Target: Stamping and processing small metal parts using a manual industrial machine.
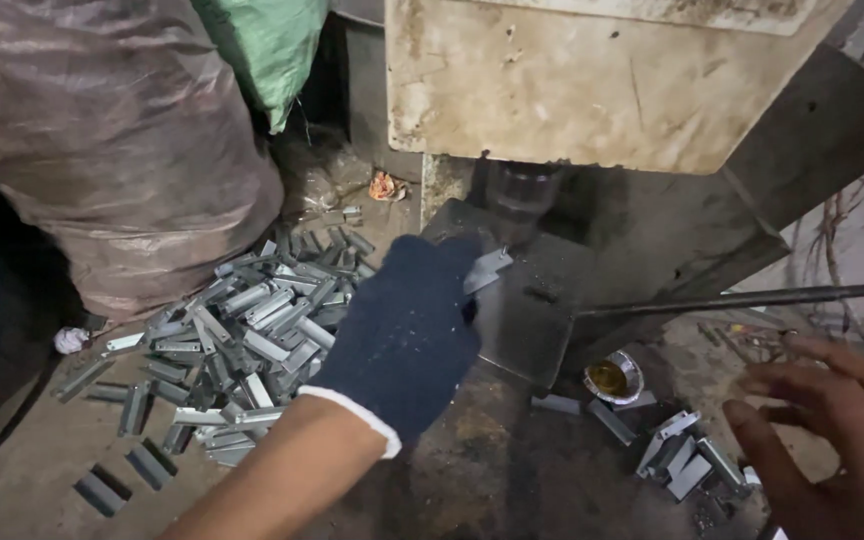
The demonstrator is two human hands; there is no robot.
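My left hand (407, 335), in a dark blue knit glove with a white cuff, holds a small grey metal channel piece (488, 268) on the steel bed plate (532, 320) of a press, just under the round ram (524, 192). My right hand (832, 435) is bare, at the lower right, fingers spread and holding nothing. It hovers beside a small cluster of metal pieces (682, 460) on the bench.
A large pile of grey metal channel pieces (242, 340) lies left of the plate. A big brown plastic sack (122, 140) and a green bag (272, 50) stand behind it. A small tin with yellowish oil (612, 378) sits right of the plate. A steel lever bar (742, 298) runs to the right.
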